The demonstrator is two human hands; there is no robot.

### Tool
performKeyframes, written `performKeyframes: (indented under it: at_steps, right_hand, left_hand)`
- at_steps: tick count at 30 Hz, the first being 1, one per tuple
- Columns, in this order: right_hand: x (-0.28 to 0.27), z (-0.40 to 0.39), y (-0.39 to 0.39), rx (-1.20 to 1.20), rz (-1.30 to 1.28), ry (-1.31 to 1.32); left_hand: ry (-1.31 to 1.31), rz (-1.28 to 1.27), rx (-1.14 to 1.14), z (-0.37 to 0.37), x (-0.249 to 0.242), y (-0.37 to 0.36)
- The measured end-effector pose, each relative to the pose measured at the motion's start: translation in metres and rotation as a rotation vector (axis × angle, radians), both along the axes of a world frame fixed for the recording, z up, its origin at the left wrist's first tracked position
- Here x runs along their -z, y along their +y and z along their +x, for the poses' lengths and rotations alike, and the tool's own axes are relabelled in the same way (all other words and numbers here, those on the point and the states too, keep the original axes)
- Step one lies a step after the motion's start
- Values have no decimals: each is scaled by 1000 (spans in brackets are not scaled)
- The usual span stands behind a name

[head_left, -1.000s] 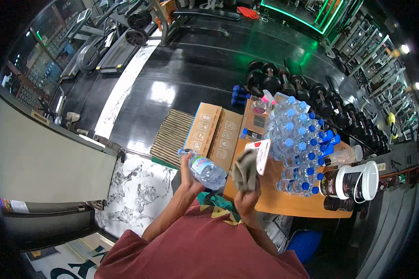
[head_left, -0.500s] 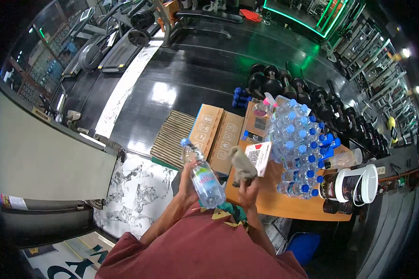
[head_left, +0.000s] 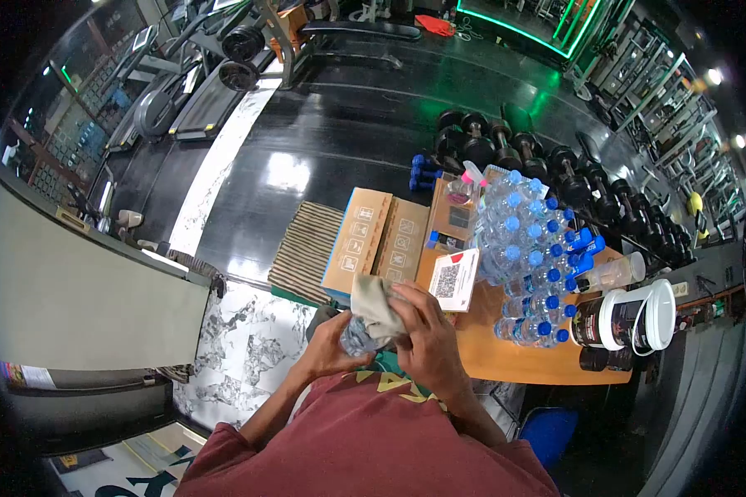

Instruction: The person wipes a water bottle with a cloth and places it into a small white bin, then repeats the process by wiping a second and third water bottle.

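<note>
My left hand (head_left: pixel 330 348) is wrapped round a clear plastic water bottle (head_left: pixel 356 338) in front of my chest. A beige cloth (head_left: pixel 375 306) lies over the upper part of the bottle and hides its cap and most of its label. Fingers of my right hand (head_left: pixel 424 335) are curled on the cloth and press it against the bottle. To the right, several water bottles (head_left: pixel 514 253) with blue caps stand in rows on the wooden table (head_left: pixel 497 364). Nearest to my right hand is a white card with a QR code (head_left: pixel 454 280).
Cardboard boxes (head_left: pixel 365 232) and a striped mat stack (head_left: pixel 307 248) lie beyond my hands. Two tubs (head_left: pixel 638 319) and a clear shaker (head_left: pixel 617 272) stand at the table's right. A dumbbell row (head_left: pixel 555 170) runs behind the bottles. A blue chair (head_left: pixel 549 435) is below the table.
My right hand has brought the cloth left onto the bottle. The bottle has turned in my left hand, and its cap and label are now covered.
</note>
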State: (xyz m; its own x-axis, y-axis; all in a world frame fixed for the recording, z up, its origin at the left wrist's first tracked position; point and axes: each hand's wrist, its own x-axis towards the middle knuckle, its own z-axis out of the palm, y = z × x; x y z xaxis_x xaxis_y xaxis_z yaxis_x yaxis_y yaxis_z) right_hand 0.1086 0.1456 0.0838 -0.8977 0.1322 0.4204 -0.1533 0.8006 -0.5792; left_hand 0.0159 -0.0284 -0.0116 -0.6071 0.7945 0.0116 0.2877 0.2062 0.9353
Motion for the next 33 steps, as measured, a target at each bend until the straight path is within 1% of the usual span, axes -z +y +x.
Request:
performKeyframes:
  at_steps: [1, 3, 4, 5, 8, 9, 11, 12, 13, 14, 15, 16, 18, 19, 21, 22, 23, 25, 26, 27, 28, 29, 30, 31, 32, 33]
  right_hand:
    - [4, 0, 2, 0, 0, 4]
    - [23, 5, 6, 75, -498, -191]
    - [32, 7, 9, 148, -533, -266]
    - [30, 9, 10, 142, -535, -267]
    - [21, 18, 8, 300, -646, -101]
    - [18, 20, 6, 298, -646, -108]
    - [11, 22, -5, 272, -249, 139]
    - [11, 18, -12, 225, -225, 189]
    - [18, 12, -13, 151, 26, 185]
    - [23, 7, -20, 142, 97, 135]
    - [30, 3, -25, 129, 166, 86]
    - [42, 2, -23, 129, 166, 88]
    - [72, 2, -17, 88, 152, 349]
    - [84, 2, -15, 86, 153, 348]
    - [94, 2, -13, 22, -44, 547]
    - [96, 4, -12, -16, -157, 569]
    - [100, 8, -14, -17, -154, 568]
    - [118, 13, -21, 62, -544, 360]
    - [124, 8, -17, -2, -530, 437]
    - [127, 10, -17, 0, -531, 435]
    - [129, 11, -19, 45, -709, 379]
    - [125, 11, -20, 93, -886, 322]
    - [114, 12, -10, 69, -1251, 22]
    - [120, 12, 1, 71, -1251, 22]
    - [132, 10, 11, -36, -1112, -20]
    - [125, 3, 17, -143, -971, -61]
  left_hand:
    - [4, 0, 0, -2, 0, -1]
    - [112, -32, 23, -2, 0, -10]
    - [125, 4, 21, -2, 4, -13]
    - [126, 1, 16, -2, 2, -15]
    - [78, -12, 2, -3, -3, -18]
    - [61, -21, -19, -3, -3, -17]
    - [37, -27, -34, -2, -3, -12]
    - [26, 6, -57, -1, -2, -8]
    - [16, 38, -80, 0, -2, -4]
    - [99, 54, -75, 0, 0, -1]
    - [100, 54, -72, 2, -3, 1]
    - [43, 43, -80, 5, -7, 4]
    - [-74, 57, -104, 6, -13, 5]
    - [-75, 58, -106, 7, -11, 4]
    - [-62, 73, -67, 6, -10, 3]
    - [-63, 75, -68, 5, -14, 3]
    - [-63, 71, -53, 4, -25, 4]
    - [-62, 68, -40, 3, -29, 5]
    - [-120, 42, -38, 2, -25, 4]
    - [-180, 15, -36, 1, -22, 2]
    - [-181, 13, -35, 0, -20, 0]
    - [-70, 23, -15, -2, -19, -3]
    - [40, 34, 6, -3, -18, -4]
    - [39, 33, 6, -3, -20, -4]
    - [99, -37, 50, -4, -23, -4]
    - [159, -108, 90, -6, -25, -4]
